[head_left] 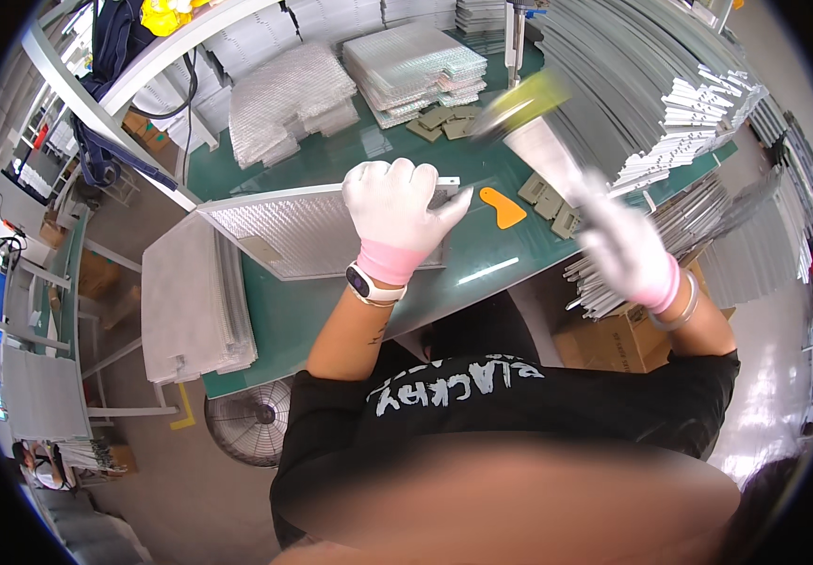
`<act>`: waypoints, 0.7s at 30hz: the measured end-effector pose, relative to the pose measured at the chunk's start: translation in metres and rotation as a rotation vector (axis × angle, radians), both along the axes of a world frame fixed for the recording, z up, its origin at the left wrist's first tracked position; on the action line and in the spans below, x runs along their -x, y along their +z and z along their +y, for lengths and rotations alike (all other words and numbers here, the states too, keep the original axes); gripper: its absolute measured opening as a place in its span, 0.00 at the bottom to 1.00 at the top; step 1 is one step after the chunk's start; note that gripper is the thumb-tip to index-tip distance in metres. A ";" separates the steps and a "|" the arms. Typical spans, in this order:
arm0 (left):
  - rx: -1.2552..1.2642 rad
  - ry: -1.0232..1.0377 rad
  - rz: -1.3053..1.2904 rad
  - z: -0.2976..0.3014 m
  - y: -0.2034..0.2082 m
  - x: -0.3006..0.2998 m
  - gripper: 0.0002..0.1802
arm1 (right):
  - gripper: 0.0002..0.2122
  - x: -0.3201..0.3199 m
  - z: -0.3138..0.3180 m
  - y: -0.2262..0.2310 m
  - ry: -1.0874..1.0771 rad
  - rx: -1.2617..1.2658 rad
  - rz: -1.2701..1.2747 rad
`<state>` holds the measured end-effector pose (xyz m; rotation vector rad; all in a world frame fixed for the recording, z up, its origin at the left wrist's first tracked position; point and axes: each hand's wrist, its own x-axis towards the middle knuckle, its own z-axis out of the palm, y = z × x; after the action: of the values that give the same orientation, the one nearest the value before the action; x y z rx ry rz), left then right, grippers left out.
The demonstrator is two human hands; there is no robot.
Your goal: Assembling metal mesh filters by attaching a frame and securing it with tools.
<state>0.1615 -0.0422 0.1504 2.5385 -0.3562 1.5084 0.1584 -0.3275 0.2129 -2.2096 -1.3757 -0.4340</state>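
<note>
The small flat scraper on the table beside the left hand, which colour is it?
Orange; the scraper shows clearly in the head view.

right hand (625, 247) blurred, its yellow-handled tool (524, 108) smeared

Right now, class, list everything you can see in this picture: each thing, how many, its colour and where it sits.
mesh panel: one, silver, on table under left hand
scraper: one, orange, on table right of panel
tool: one, blurred, yellow-green and white, in right hand
pads: several, grey-green, right of scraper
table: one, green
panel stacks: several, silver, far side of table
fan: one, grey, on floor
left hand: white glove, on panel
right hand: white glove, raised, blurred
</note>
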 end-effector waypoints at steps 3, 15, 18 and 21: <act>0.004 0.018 0.018 0.003 -0.004 -0.002 0.21 | 0.29 0.004 0.003 0.005 -0.044 0.272 0.110; -0.042 -0.032 -0.024 0.011 -0.011 0.000 0.26 | 0.29 -0.004 0.000 -0.019 -0.001 -0.031 -0.052; -0.050 -0.017 -0.029 0.011 -0.011 0.001 0.27 | 0.28 0.001 -0.005 -0.007 -0.161 -0.370 -0.034; -0.071 0.023 0.000 0.010 -0.010 0.003 0.27 | 0.29 -0.006 -0.002 -0.024 0.029 -0.554 0.023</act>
<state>0.1588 -0.0324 0.1406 2.6053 -0.3886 1.5295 0.1643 -0.3300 0.1888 -1.7324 -1.1051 -0.6832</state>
